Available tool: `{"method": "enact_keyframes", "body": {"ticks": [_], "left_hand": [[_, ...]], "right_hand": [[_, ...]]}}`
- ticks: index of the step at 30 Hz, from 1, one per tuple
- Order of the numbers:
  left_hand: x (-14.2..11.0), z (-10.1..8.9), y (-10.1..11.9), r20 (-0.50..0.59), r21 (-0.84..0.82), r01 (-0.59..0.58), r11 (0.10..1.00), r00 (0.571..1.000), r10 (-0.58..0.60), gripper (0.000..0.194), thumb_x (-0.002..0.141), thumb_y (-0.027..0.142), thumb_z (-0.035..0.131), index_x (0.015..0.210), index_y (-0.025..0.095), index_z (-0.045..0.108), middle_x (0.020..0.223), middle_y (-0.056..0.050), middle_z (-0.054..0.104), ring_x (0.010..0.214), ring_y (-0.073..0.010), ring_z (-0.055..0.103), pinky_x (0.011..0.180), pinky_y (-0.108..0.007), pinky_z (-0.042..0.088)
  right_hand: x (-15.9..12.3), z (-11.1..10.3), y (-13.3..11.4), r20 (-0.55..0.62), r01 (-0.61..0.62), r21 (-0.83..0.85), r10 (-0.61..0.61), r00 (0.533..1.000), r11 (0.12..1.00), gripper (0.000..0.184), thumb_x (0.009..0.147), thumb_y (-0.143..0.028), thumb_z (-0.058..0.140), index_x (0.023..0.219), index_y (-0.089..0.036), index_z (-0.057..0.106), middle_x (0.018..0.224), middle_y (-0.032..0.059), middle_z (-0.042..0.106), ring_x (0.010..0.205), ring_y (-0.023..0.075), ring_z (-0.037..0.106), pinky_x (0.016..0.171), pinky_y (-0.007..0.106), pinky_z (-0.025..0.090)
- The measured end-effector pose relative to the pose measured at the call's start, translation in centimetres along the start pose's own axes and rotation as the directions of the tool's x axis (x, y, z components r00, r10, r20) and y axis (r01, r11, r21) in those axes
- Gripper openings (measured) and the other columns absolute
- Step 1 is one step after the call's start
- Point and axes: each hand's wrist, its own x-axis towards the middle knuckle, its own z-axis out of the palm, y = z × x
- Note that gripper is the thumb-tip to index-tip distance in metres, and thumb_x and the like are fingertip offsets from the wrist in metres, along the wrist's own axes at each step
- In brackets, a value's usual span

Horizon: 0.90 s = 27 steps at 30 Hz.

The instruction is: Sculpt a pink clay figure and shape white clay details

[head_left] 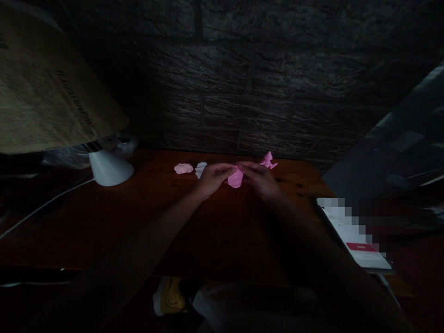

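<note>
Between my two hands hangs a thin pink piece [235, 178] with a rounded lower edge. It looks like soft modelling clay, though the dim light leaves the material unsure. My left hand [212, 179] pinches its upper left edge between thumb and fingers. The upper right edge is pinched by my right hand [258, 177]. Just left of my left hand lies a folded white piece [200, 169], partly hidden by that hand. Farther left is a flat pale pink piece [183, 168]. Behind my right hand sits a brighter pink piece [268, 160] with pointed ends.
A lamp with a white cone base [110, 168] and a printed brown shade [52, 88] stands at left, its cord trailing down the wooden table [208, 231]. Clear plastic lies behind it. A stone-block wall [225, 83] borders the back. A lit screen [360, 245] lies at right.
</note>
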Motion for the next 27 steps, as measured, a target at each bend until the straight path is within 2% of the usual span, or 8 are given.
{"method": "enact_keyframes", "body": {"ticks": [4, 8, 14, 20, 24, 27], "left_hand": [[0.12, -0.15, -0.33, 0.007, 0.073, -0.087, 0.994, 0.996, 0.087, 0.029, 0.074, 0.044, 0.080, 0.087, 0.019, 0.079, 0.090, -0.006, 0.079, 0.086, -0.0193, 0.071, 0.082, -0.034, 0.056], [0.06, -0.02, -0.19, -0.013, 0.067, -0.083, 0.994, 0.996, 0.084, 0.026, 0.075, 0.042, 0.080, 0.087, 0.019, 0.078, 0.091, -0.006, 0.079, 0.088, -0.0187, 0.071, 0.086, -0.034, 0.056], [-0.17, 0.29, 0.08, 0.066, 0.048, 0.036, 0.998, 0.997, -0.039, 0.027, 0.076, 0.044, 0.078, 0.081, 0.017, 0.075, 0.077, -0.003, 0.073, 0.069, -0.0128, 0.063, 0.065, -0.026, 0.051], [0.00, -0.01, -0.09, 0.038, 0.088, -0.021, 0.996, 0.999, 0.017, 0.029, 0.077, 0.046, 0.076, 0.077, 0.017, 0.071, 0.075, -0.002, 0.070, 0.067, -0.0126, 0.060, 0.065, -0.026, 0.047], [0.19, -0.09, -0.25, 0.052, 0.142, -0.103, 0.984, 0.994, 0.097, 0.028, 0.080, 0.044, 0.074, 0.075, 0.017, 0.068, 0.072, 0.000, 0.067, 0.069, -0.0129, 0.059, 0.067, -0.026, 0.047], [0.28, -0.09, -0.43, 0.054, 0.144, -0.100, 0.985, 0.994, 0.093, 0.028, 0.082, 0.044, 0.073, 0.075, 0.017, 0.066, 0.073, 0.000, 0.067, 0.070, -0.0129, 0.060, 0.068, -0.026, 0.048]], "right_hand": [[0.09, -0.13, 0.05, 0.043, 0.043, -0.050, -0.041, 0.998, 0.998, 0.032, 0.070, -0.052, 0.085, 0.087, -0.025, 0.080, 0.090, 0.0015, 0.076, 0.081, 0.0170, 0.064, 0.078, 0.034, 0.049], [0.15, 0.07, 0.22, -0.008, 0.060, -0.045, -0.060, 0.998, 0.997, 0.029, 0.070, -0.049, 0.085, 0.087, -0.026, 0.080, 0.090, 0.0025, 0.077, 0.080, 0.0182, 0.065, 0.078, 0.035, 0.050], [0.16, 0.38, 0.25, -0.127, 0.116, 0.008, -0.114, 0.985, 0.993, 0.024, 0.072, -0.043, 0.084, 0.089, -0.026, 0.080, 0.099, 0.0032, 0.078, 0.092, 0.0202, 0.069, 0.088, 0.039, 0.052], [-0.23, 0.46, -0.37, 0.040, 0.057, -0.044, -0.055, 0.998, 0.997, 0.031, 0.071, -0.051, 0.084, 0.089, -0.026, 0.082, 0.090, 0.0034, 0.079, 0.085, 0.0220, 0.071, 0.090, 0.042, 0.053], [-0.24, 0.36, -0.51, 0.048, 0.104, -0.100, -0.099, 0.994, 0.990, 0.035, 0.071, -0.056, 0.084, 0.089, -0.026, 0.082, 0.089, 0.0027, 0.080, 0.084, 0.0226, 0.071, 0.096, 0.044, 0.052], [-0.21, 0.38, -0.48, 0.045, 0.106, -0.115, -0.101, 0.994, 0.988, 0.037, 0.071, -0.059, 0.082, 0.089, -0.026, 0.082, 0.090, 0.0028, 0.080, 0.082, 0.0218, 0.070, 0.094, 0.044, 0.052]]}}
